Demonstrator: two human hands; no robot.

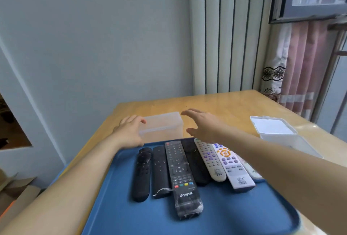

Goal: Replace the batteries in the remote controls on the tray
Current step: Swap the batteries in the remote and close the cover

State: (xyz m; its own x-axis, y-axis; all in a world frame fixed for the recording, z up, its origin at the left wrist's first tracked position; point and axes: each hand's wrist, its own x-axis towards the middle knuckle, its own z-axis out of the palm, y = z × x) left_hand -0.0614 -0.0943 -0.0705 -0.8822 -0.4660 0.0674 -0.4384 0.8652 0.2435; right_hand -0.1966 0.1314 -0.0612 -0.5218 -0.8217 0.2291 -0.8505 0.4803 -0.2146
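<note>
A blue tray (116,206) lies on the wooden table (234,103) and carries several remote controls side by side: black ones (142,174) on the left, a long black one (181,174) partly in plastic wrap, and white ones (232,167) on the right. Behind the tray stands a closed translucent plastic box (162,126). My left hand (129,131) is at the box's left end, fingers loosely curved and touching or nearly touching it. My right hand (201,124) hovers at the box's right end, fingers spread, holding nothing.
A second clear plastic box (281,135) with its lid open stands on the table at the right, beside my right forearm. A wall, radiator and curtain stand behind the table. Cardboard lies on the floor at the lower left.
</note>
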